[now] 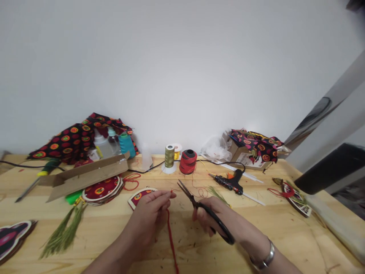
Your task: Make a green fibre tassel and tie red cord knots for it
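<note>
Between the fingertips of my left hand [152,211] a red cord [171,238] is pinched, its long end hanging down toward the front of the table. My right hand [212,215] grips black-handled scissors [189,195], with the blades pointing up and left, a short way from the cord's tip. The blades look nearly closed and touch nothing. Partly behind my left hand lies a patterned fabric piece with a pale rim [139,196]. Beyond both hands stand a red thread spool [188,161] and an olive thread spool [169,156].
A black glue gun [229,182] lies right of the scissors, its cable running behind the spools. To the left are a cardboard tray [91,175], stacked round pieces [104,189], green tassels [64,232] and a screwdriver [34,182]. A box with patterned cloth [255,144] sits back right.
</note>
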`<action>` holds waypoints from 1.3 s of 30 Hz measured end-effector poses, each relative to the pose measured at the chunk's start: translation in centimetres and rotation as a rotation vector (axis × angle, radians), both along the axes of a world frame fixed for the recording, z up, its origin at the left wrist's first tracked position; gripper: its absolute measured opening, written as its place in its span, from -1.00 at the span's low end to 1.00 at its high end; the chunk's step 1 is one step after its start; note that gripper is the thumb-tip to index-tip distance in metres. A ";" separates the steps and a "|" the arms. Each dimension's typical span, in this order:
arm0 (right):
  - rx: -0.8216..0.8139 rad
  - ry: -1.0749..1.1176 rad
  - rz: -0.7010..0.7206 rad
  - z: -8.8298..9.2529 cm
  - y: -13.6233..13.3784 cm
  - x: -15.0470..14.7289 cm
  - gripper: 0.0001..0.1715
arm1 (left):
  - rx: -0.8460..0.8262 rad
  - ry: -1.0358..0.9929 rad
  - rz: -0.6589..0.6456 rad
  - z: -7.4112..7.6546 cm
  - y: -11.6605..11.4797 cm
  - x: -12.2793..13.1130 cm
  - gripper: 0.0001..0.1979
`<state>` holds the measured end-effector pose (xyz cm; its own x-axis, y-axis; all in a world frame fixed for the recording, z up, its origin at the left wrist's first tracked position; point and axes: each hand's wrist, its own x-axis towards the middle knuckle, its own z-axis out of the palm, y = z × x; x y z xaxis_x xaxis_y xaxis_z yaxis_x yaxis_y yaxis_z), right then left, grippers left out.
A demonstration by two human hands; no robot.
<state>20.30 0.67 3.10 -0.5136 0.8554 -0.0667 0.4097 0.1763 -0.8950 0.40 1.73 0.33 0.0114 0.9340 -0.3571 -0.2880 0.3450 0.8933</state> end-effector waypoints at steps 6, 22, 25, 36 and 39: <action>-0.172 -0.196 0.079 0.2 0.1 0.2 -0.39 | 0.009 -0.006 0.056 -0.2 0.1 -0.2 -0.76; -0.206 -0.109 0.111 -0.3 0.3 -0.2 -0.43 | 0.044 0.126 -0.116 -0.1 -0.7 0.3 -0.78; -0.218 -0.097 0.102 -0.5 0.3 -0.3 -0.44 | 0.041 0.123 -0.116 0.0 -0.7 0.3 -0.77; -0.232 -0.082 0.060 -0.9 0.3 -0.3 -0.46 | 0.044 0.075 -0.126 -0.4 -0.5 0.2 -0.79; -0.207 -0.102 0.066 -0.9 0.4 -0.2 -0.45 | 0.046 0.067 -0.127 -0.3 -0.4 0.2 -0.80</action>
